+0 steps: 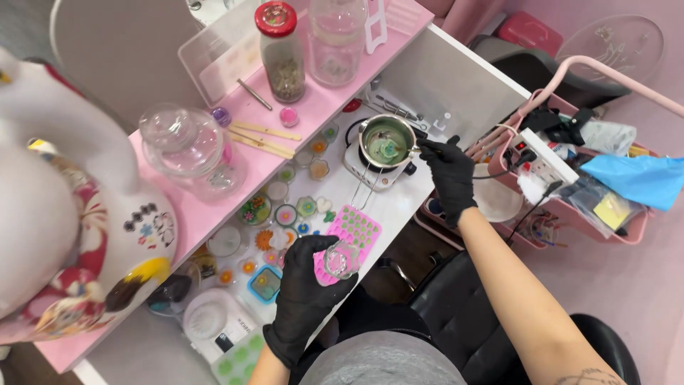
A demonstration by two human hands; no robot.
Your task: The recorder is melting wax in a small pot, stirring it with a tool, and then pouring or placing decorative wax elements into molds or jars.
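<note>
Pouring stage: right hand (449, 175) pinches melting pot (387, 142) handle at 12 o'clock; left hand (308, 285) fingers curl round clear cup (340, 259); next needs steady tilt.

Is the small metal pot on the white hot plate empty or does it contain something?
Not empty: the small metal pot holds greenish liquid with a pale lump at its centre.

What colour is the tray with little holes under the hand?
Pink, the mould tray seen in the head view.
</note>
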